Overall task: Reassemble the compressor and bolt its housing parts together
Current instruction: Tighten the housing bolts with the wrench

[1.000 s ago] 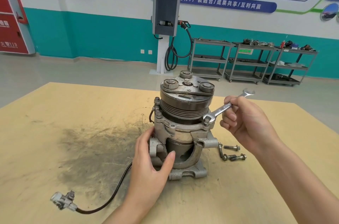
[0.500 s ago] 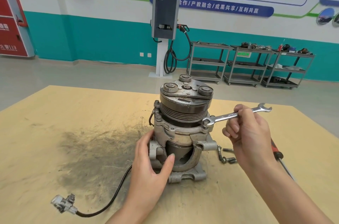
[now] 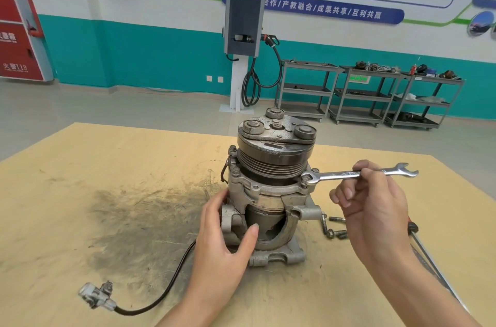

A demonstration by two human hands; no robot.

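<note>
Left hand: left hand [image 3: 225,243] is wrapped round the near-left flank of the compressor, thumb curled across the front, bracing it.
Right hand: right hand [image 3: 375,208] pinches the wrench shank between thumb and fingertips, the other fingers loosely curled.
Plug and cable: near left on the table, a pale plastic plug [image 3: 96,297] on a limp black cable [image 3: 171,278] running up to the machine; floppy, no place to grab.
Compressor: compressor [image 3: 271,187] stands upright mid-table, pulley end up. Cast grey metal, ribbed pulley, rough lugs; looks heavy and stiff, best held low on the body.
Wrench: wrench [image 3: 357,174], bright flat steel, lies level, its left end on a bolt at the housing's right shoulder; smooth, likely slippery.
Loose bolts: bolts [image 3: 334,227] lie just right of the base, small and prone to roll.
Table: table [image 3: 80,165], tan board with a dark greasy smear on the left.
</note>
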